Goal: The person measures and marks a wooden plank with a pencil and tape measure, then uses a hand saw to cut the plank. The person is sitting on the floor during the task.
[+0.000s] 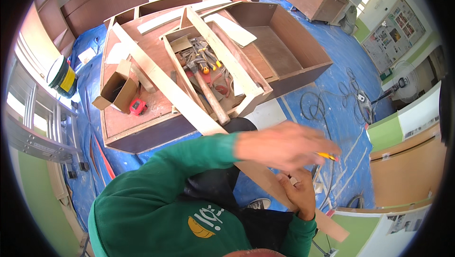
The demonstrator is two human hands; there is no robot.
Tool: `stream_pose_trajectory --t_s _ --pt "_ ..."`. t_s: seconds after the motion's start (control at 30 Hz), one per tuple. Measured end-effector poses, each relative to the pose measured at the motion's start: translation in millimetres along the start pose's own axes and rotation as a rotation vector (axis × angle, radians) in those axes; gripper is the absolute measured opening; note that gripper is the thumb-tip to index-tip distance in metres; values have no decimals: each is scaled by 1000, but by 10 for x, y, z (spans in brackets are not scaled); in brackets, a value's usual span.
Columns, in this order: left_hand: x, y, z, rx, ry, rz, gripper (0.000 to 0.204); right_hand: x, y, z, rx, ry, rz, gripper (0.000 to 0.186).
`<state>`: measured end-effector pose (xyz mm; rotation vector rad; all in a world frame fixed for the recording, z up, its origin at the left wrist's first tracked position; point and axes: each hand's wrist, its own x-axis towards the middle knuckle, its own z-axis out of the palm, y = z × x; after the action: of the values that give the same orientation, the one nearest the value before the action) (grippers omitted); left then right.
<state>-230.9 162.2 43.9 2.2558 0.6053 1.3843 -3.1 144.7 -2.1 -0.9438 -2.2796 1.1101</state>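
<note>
A long flat wooden board (175, 93) slants from the cabinet top, past my knee, to the lower right. My right hand (303, 194) is closed at its near part, fingers curled by the edge, with a small pale piece (294, 181) showing between them. Just above, my left hand (284, 145) reaches across, blurred by motion. From its fingers sticks out a thin yellow tool (327, 156) with a red tip, its kind unclear. A claw hammer (206, 91) rests in an open wooden tray (189, 84) with several hand tools.
The tray stands on a curved wooden cabinet (147, 136) lying flat, with a red tape measure (138, 107) and an open cardboard box (116, 86) on it. Blue sheeting (303, 129) covers the floor. A ladder (42, 124), a black bucket (61, 77), a fan (403, 81) and loose cables surround it.
</note>
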Motion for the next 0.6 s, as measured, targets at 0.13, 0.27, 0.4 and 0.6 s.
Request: stream_pose_trajectory --t_s 0.13,0.27,0.4,0.6 --pt "-718 562 -1055 379 389 -235 36 -189 42 3 -171 14 68 41" --pt "-1097 403 -1736 954 428 -667 35 -268 -58 66 -282 -139 105 61" --pt "-1561 -547 -2190 1228 139 -845 33 -221 -156 147 -328 -167 103 69" --pt "-1812 -1623 -2261 1263 4 -760 37 -242 -131 179 -357 -138 77 70"
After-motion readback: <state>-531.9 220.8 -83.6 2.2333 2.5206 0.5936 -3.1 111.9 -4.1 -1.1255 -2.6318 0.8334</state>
